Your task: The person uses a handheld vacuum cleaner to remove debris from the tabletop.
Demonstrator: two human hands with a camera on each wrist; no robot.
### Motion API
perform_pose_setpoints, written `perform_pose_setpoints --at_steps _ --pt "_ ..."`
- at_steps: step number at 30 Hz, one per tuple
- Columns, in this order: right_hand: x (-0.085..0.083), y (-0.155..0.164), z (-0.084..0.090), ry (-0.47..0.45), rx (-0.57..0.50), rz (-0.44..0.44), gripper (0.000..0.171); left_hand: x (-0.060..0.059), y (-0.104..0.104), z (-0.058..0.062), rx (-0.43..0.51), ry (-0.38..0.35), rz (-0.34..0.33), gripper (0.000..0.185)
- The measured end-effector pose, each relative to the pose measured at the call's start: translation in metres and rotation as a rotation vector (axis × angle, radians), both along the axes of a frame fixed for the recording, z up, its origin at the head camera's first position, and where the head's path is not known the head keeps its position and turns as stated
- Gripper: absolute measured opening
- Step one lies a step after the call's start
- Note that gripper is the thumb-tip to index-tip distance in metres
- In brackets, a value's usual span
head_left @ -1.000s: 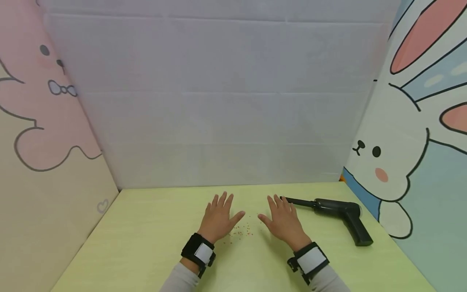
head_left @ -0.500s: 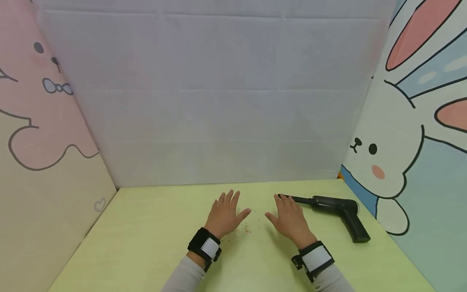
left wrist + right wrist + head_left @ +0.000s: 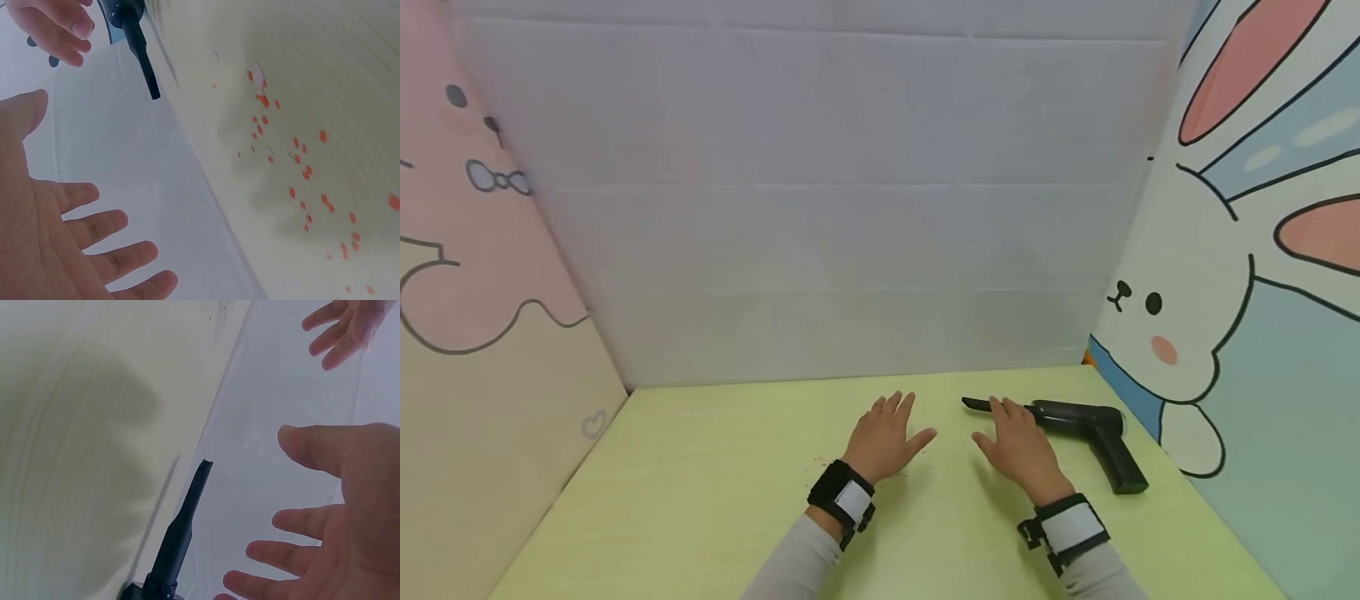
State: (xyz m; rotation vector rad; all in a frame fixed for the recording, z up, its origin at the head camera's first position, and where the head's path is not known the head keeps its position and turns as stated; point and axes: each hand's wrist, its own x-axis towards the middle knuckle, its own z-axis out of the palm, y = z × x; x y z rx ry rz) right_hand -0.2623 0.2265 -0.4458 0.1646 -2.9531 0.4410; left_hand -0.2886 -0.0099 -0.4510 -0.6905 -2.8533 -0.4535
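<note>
My left hand (image 3: 883, 437) is held over the middle of the table, palm down with fingers spread, holding nothing. Small red bits (image 3: 297, 159) lie scattered on the tabletop beneath it; in the head view the hand and wrist hide most of them. To the right, my right hand (image 3: 1021, 446) is also spread over the table, and its shadow falls below. Its fingers overlap the narrow nozzle of a black handheld vacuum (image 3: 1078, 419) in the head view. The right wrist view shows the nozzle (image 3: 178, 534) apart from those fingers. The vacuum lies on its side, handle toward me.
The pale yellow table (image 3: 700, 483) ends at a white back panel (image 3: 850, 250). A pink cartoon panel (image 3: 482, 250) stands at the left, and a rabbit-printed panel (image 3: 1187, 333) rises at the right, close to the vacuum. Both wrists wear black straps.
Both hands have drifted right over the table, staying spread. My right hand now overlaps the nozzle's middle instead of its tip, and my left covers more red bits. The view has shifted slightly.
</note>
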Motion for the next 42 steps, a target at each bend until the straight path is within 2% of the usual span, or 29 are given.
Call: perform_pose_setpoints --at_steps 12,24,33,42 --pt "0.004 0.05 0.004 -0.007 -0.027 -0.108 0.07 -0.012 0.055 0.0 -0.052 -0.032 -0.043 0.073" --pt "0.012 0.089 0.005 -0.019 -0.02 -0.191 0.07 -0.027 0.106 -0.017 -0.114 -0.006 -0.069 0.07" --pt "0.02 0.113 -0.003 -0.066 -0.042 -0.267 0.07 -0.032 0.137 -0.018 -0.194 0.014 -0.075 0.063" --pt "0.024 0.138 0.0 -0.099 -0.056 -0.341 0.07 -0.049 0.168 -0.03 -0.214 0.02 -0.037 0.057"
